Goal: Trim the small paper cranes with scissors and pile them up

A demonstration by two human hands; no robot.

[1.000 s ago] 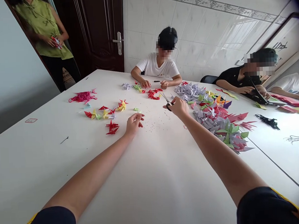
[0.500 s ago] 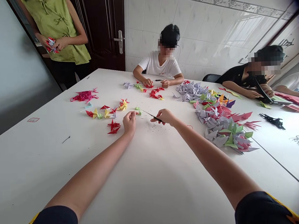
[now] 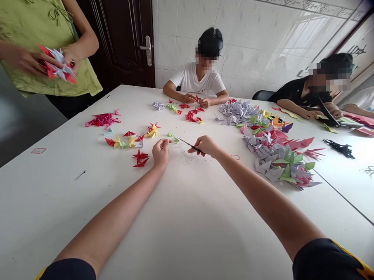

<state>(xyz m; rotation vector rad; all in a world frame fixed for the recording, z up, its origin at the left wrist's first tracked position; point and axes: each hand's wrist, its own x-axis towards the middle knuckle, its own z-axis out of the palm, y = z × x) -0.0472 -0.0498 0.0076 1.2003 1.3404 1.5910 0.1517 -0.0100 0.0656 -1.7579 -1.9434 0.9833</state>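
Note:
In the middle of the table, my right hand [image 3: 205, 146] is closed round the dark handle of a pair of scissors [image 3: 187, 144]. The thin blades point up and left toward a small green folded-paper piece [image 3: 175, 139]. My left hand [image 3: 161, 152] is pinched just left of that piece; what its fingertips hold is too small to make out. Dark tiny scraps [image 3: 192, 158] are scattered under the scissors. Left of my left hand lie red paper cranes [image 3: 140, 158] and a strung row of red, yellow and green cranes [image 3: 131, 141].
A big heap of paper cranes [image 3: 277, 152] spreads on the right, with black cords [image 3: 339, 148] beyond it. Pink string [image 3: 103, 119] lies at the left. Two people sit across the white table [image 3: 178, 231]; another, in a green top [image 3: 42, 22], stands holding red and white cranes.
The standing person has come nearer on the left with the cranes. The seated person opposite has lifted a red crane. My hands and the scissors have hardly moved.

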